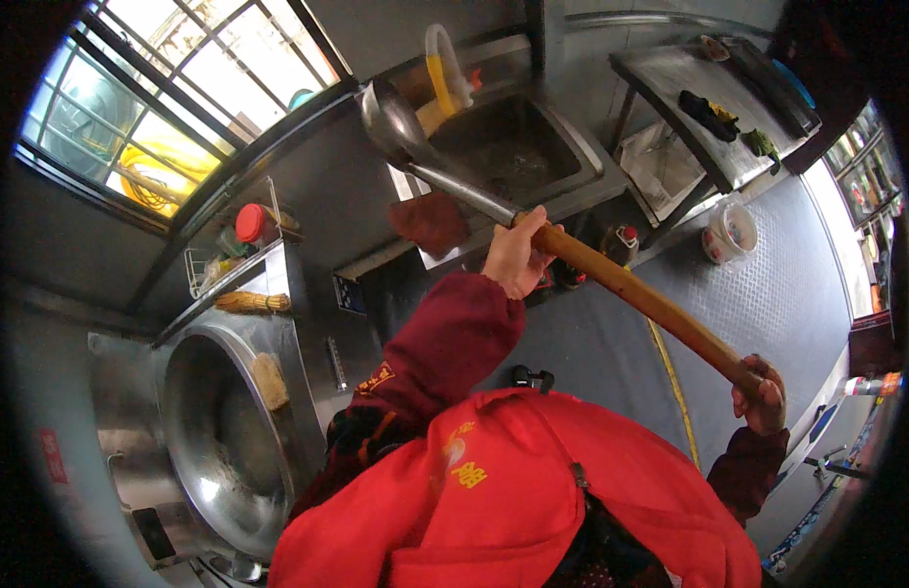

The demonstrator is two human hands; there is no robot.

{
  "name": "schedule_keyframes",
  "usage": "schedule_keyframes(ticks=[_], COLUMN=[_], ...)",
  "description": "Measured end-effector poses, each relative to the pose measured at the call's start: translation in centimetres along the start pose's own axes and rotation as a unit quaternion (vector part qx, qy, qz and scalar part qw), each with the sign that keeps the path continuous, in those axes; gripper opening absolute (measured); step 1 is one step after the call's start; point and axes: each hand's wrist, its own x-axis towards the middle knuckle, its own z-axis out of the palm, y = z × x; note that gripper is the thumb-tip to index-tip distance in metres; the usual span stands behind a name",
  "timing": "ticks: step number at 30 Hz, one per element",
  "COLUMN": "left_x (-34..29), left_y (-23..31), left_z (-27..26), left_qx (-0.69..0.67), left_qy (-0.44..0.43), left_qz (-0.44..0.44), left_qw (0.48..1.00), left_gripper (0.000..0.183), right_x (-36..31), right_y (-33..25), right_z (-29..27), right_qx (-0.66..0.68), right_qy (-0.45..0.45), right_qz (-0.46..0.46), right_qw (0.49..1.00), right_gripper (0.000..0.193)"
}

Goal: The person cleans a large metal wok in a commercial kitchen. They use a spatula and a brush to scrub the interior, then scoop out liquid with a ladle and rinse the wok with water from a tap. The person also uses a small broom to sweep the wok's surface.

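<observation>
Both of my hands hold a large metal ladle [631,289] with a long wooden handle, slanting across the view. My left hand [518,253] is closed around it where the wood meets the metal shaft. Lower right, my right hand [761,397] grips the handle's end. The ladle's round bowl is up at the far left end, beside the sink [580,157] and near the window wall. Close to that bowl, a clear and yellow hose [440,73] curves over the sink. A reddish-brown cloth [430,223] lies at the counter edge below the shaft.
A big wok [215,441] sits in the steel stove at left, with a sponge-like pad [269,382] on its rim and a bamboo brush [252,302] above. A metal table [660,73] with gloves stands at far right. A white bucket [731,233] is on the floor.
</observation>
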Motion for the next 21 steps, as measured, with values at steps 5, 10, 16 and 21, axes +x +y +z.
schedule_keyframes(ticks=[5,10,16,21], left_x=[-1.5,-4.7,-10.4,-18.1], left_y=[1.8,6.7,15.2,18.6], left_z=[-2.2,-7.1,-18.6,-28.9], left_qx=[-0.083,-0.080,-0.235,-0.170], left_qy=[-0.098,-0.050,0.033,0.108], left_qz=[0.008,0.094,0.280,0.400], left_qw=[0.992,0.991,0.930,0.894], left_gripper=[0.020,0.015,0.020,0.021], right_x=[-0.6,1.1,7.9,19.2], right_y=[-1.6,-4.0,-1.7,8.3], right_z=[2.7,10.6,21.3,29.2], right_qx=[-0.081,-0.094,-0.124,-0.050], right_qy=[-0.021,-0.133,-0.379,-0.564], right_qz=[-0.089,-0.041,0.069,0.034], right_qw=[0.992,0.986,0.914,0.824], right_gripper=[0.052,0.059,0.084,0.097])
